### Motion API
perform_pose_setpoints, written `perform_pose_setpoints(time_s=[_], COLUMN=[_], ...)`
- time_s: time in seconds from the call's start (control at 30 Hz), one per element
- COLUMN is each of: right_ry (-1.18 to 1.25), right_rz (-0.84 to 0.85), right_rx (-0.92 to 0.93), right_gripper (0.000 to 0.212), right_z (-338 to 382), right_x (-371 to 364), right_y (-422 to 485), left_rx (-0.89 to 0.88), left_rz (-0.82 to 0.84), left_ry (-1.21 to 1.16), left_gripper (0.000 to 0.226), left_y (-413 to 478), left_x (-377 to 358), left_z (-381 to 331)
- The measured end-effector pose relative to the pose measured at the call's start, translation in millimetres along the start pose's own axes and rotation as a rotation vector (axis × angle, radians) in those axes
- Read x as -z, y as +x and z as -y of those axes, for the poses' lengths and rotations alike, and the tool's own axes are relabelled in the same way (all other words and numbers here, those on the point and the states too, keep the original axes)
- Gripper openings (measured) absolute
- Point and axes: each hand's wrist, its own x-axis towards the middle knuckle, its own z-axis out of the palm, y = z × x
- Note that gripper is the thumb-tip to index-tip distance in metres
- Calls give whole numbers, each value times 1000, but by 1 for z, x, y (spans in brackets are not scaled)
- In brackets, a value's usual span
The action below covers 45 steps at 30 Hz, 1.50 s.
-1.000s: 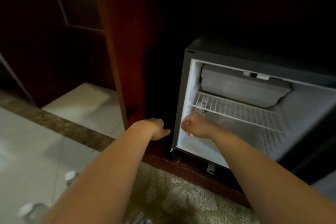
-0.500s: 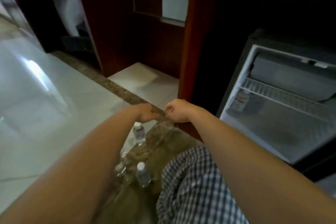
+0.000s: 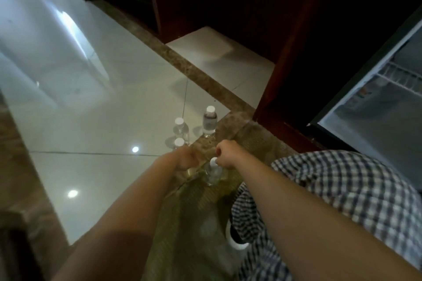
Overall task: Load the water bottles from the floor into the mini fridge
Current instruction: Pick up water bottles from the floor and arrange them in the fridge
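Several clear water bottles with white caps stand on the floor. One bottle (image 3: pixel 210 122) is at the edge of the brown strip, and two bottles (image 3: pixel 181 128) (image 3: pixel 179 142) stand on the white tile. A nearer bottle (image 3: pixel 212 173) stands on the rug. My right hand (image 3: pixel 226 155) is curled with its fingers against that bottle's cap; whether it grips is unclear. My left hand (image 3: pixel 186 159) hovers loosely curled beside it, holding nothing and partly covering the lowest tile bottle. The open mini fridge (image 3: pixel 356 107) is at the right edge, with a wire shelf (image 3: pixel 397 77).
A dark red wooden cabinet post (image 3: pixel 285 70) stands between the bottles and the fridge. My checked-cloth knee (image 3: pixel 342 189) fills the lower right. Glossy white tile (image 3: pixel 91 109) stretches to the left, and a patterned rug (image 3: pixel 189 223) lies under my arms.
My right hand came out of the fridge and both hands swung left and down to the bottles on the floor. The view turned away from the fridge.
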Motion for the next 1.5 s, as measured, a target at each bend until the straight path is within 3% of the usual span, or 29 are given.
perform_pose_setpoints(time_s=[0.2,0.33,0.8,1.1,1.3,1.4,1.5], right_ry=[-13,21,-18,46,69,71,130], right_rz=[5,-29,-15,-4,-80,-142,-220], right_rx=[-48,-131,-108,44,141,153,169], right_gripper=[33,31,29,33,29,37,30], right_z=[-4,-13,-19,-11,-10,-14,-23], right_x=[-28,-42,-60,-16,35,63,97], right_y=[27,43,69,57,41,27,7], left_rx=[7,-15,-19,-43,-136,-215,-304], left_rz=[-16,2,-30,-51,-194,-248,-250], left_ry=[-275,-361,-473,-570,-545,-547,-551], left_gripper=[32,47,65,69,71,56,43], left_y=[21,38,81,69,62,55,46], left_x=[-45,-66,-100,-84,-55,-39,-22], left_z=[24,35,38,30,2,-22,-55])
